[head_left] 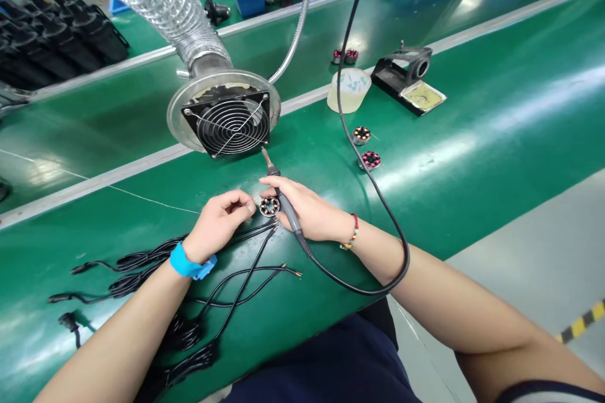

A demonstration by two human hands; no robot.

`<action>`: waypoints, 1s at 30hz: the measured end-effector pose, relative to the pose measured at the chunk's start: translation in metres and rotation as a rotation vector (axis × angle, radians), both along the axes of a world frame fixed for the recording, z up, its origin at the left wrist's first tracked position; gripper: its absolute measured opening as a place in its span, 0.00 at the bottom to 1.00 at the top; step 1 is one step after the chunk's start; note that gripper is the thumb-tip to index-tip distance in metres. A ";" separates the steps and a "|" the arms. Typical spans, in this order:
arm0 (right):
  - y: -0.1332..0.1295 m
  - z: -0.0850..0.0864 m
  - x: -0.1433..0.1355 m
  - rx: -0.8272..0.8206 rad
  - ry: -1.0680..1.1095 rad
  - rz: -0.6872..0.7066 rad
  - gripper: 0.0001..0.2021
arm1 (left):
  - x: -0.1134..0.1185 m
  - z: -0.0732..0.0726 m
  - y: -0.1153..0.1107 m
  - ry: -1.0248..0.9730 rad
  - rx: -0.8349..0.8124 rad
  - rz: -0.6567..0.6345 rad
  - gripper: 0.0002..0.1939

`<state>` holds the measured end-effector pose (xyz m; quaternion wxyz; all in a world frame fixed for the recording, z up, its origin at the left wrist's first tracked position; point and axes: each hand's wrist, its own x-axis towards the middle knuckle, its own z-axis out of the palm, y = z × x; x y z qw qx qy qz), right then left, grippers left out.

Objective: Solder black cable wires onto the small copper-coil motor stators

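Observation:
My right hand [307,208] is wrapped around the grey handle of a soldering iron [289,213], whose tip points up and away toward the fan. Thumb and fingers of this hand also come close to a small round motor stator [270,206] with copper coils; whether they touch it is unclear. My left hand [222,220] is closed in a pinch just left of the stator. A thin solder wire [155,201] runs in from the left to this hand, its end hidden by the fingers. Black cables [255,264] with bared coloured ends lie below.
A fume fan [234,126] on a silver duct hangs just beyond my hands. Two stators [370,160] [362,135], a tape roll [348,91] and an iron stand [409,79] with a yellow sponge are to the right. The iron's black cord [373,186] loops over my right forearm.

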<state>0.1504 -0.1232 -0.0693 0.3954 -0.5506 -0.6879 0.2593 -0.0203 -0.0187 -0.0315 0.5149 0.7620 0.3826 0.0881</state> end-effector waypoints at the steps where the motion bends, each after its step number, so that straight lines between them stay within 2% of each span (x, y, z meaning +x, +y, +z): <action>1: 0.000 0.001 0.000 -0.005 0.000 0.003 0.32 | 0.001 0.002 0.000 0.005 -0.022 -0.002 0.09; 4: 0.001 0.003 0.002 -0.010 -0.028 -0.017 0.31 | 0.002 0.004 0.000 0.006 -0.050 0.023 0.09; 8: 0.000 0.007 0.002 0.007 -0.149 -0.117 0.29 | 0.005 0.005 -0.004 -0.013 -0.031 0.120 0.11; 13: -0.004 0.011 -0.007 0.119 -0.348 -0.196 0.26 | 0.010 0.007 -0.011 0.055 0.044 0.011 0.16; 16: -0.006 0.011 -0.013 0.204 -0.421 -0.213 0.23 | 0.011 0.005 -0.011 0.032 0.019 0.011 0.15; 23: -0.008 0.009 -0.014 0.297 -0.308 -0.275 0.25 | 0.006 0.005 -0.008 -0.198 -0.330 0.181 0.16; 25: -0.008 0.009 -0.013 0.301 -0.292 -0.280 0.24 | 0.005 0.005 -0.009 -0.208 -0.350 0.186 0.19; 27: -0.009 0.009 -0.013 0.298 -0.303 -0.280 0.24 | 0.005 0.004 -0.009 -0.165 -0.319 0.131 0.19; 30: -0.009 0.010 -0.014 0.287 -0.319 -0.285 0.24 | 0.006 0.005 -0.011 -0.086 -0.278 0.069 0.16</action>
